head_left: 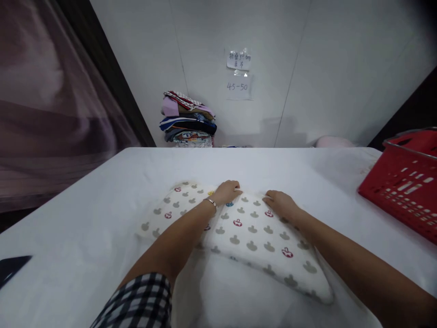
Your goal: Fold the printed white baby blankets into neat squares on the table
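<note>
From here I see the left hand (228, 192) curled over the far edge of a white printed cloth (252, 228), its fingers partly bent and seeming to grip the fabric. The right hand (280, 204) is on the far edge too, fingers bent inward with the tips on the cloth; whether it pinches the fabric, I cannot tell. The cloth lies in flat layers between and beneath the hands, reaching out to the left of the left hand and toward the person below the right. Its print is grey shapes with a few red, blue and yellow ones, and no words show on it. Beyond the hands, two paper notes are fixed to the pale wall (307, 59): the upper note (238, 60) carries handwritten Chinese characters, too blurred to read with certainty, and the lower note (239, 87) reads "45-50". The table (88, 228) under the hands is white and smooth. Past its far edge, ahead and left of the hands, stands a pile of folded fabrics (189, 120). A red slotted basket (406, 182) sits to the right of the right hand, and a dark flat object (12, 269) lies far to the left, near a pinkish curtain (51, 105).
</note>
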`<action>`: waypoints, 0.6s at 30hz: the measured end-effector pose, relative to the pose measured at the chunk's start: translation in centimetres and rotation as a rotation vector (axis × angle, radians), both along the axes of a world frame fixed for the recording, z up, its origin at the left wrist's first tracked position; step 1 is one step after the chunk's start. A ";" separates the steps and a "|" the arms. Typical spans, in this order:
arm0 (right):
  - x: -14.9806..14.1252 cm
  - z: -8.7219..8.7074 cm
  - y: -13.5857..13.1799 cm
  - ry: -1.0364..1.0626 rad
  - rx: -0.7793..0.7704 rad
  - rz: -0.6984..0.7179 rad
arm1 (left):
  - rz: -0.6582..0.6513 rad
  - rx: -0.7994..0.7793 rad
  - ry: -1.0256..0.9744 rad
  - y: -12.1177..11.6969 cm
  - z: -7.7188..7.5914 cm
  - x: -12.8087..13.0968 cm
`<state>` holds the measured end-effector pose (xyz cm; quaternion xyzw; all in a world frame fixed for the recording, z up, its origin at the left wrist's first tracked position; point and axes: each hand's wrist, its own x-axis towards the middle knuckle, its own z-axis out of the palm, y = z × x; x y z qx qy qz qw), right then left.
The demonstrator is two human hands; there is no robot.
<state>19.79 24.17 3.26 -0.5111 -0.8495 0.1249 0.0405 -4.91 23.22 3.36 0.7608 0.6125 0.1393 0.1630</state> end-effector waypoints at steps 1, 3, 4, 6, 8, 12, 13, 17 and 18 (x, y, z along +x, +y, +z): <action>0.1 -0.2 0.0 -0.001 -0.003 0.002 | 0.000 -0.001 -0.020 0.1 -0.4 -0.1; 0.3 -0.5 0.0 0.023 -0.001 0.000 | -0.007 -0.004 -0.079 0.1 -0.8 -0.6; 0.4 -0.6 -0.1 0.041 0.008 -0.003 | -0.019 0.001 -0.098 0.0 -0.9 -0.9; 0.5 -0.7 -0.3 0.070 0.058 0.000 | -0.052 0.035 -0.091 -0.1 -0.9 -1.1; 0.5 -0.7 -0.5 0.054 0.134 0.007 | -0.071 0.086 -0.027 -0.2 -0.9 -0.9; 0.8 -0.1 -0.9 -0.081 0.166 0.002 | -0.059 0.165 0.082 -0.7 -0.4 -0.8; 1.2 0.1 -1.0 -0.101 0.147 -0.002 | -0.046 0.178 0.091 -1.0 -0.1 -1.4; 4.9 0.3 -1.8 -0.077 0.069 -0.075 | 0.137 0.216 0.170 -4.1 1.5 -7.7; 6.0 0.2 -2.2 -0.047 0.045 -0.122 | 0.236 0.212 0.220 -5.4 1.8 -9.9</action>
